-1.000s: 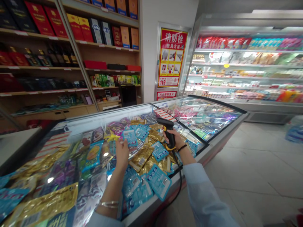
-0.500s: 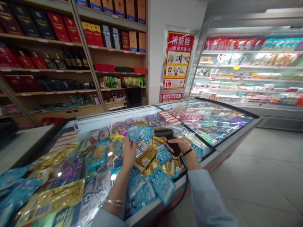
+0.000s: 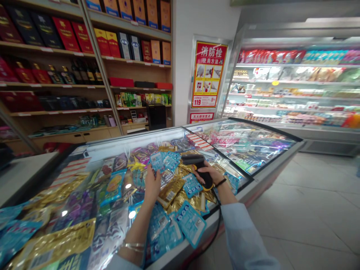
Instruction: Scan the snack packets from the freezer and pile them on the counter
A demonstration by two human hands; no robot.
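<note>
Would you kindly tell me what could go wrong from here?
The blue packet lying across the freezer's front rim might slide off. The scanner in the right hand might read a neighbouring barcode, as the packets overlap. Its cable hangs over the edge and could drag some off.

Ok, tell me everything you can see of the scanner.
The scanner is mostly black, partly yellow, plastic-looking, with a broad head and a grip. The right hand wraps the grip; the head points left in the picture, over gold and blue packets. A black cable hangs from the grip's base past the freezer's front edge. Whether it touches any packet is unclear.
</note>
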